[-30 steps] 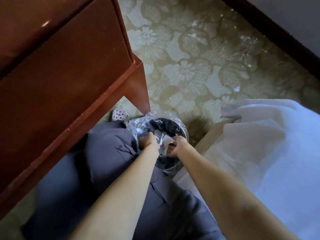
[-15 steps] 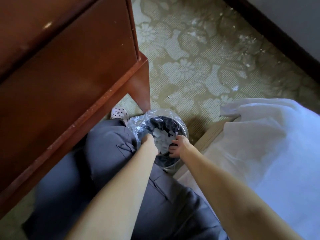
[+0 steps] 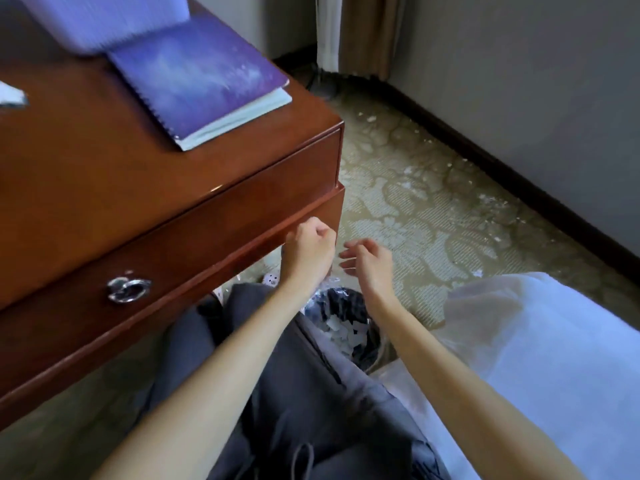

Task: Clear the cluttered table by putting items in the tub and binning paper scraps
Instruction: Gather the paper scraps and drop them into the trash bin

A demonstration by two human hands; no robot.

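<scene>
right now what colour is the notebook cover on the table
Purple with pale cloudy streaks, notebook, seen in the head view.

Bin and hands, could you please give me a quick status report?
Left hand loosely fisted, right hand open, both above bin. Scraps inside bin. Notebook on table. Nothing in the way.

Notebook (image 3: 197,74) on table (image 3: 86,188); bin (image 3: 349,336) below.

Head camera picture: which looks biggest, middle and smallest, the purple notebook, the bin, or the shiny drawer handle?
1. Purple notebook, clearly the largest.
2. Bin, though the arms and leg hide part of it, and it sits farther away.
3. Drawer handle, by far the smallest.
</scene>
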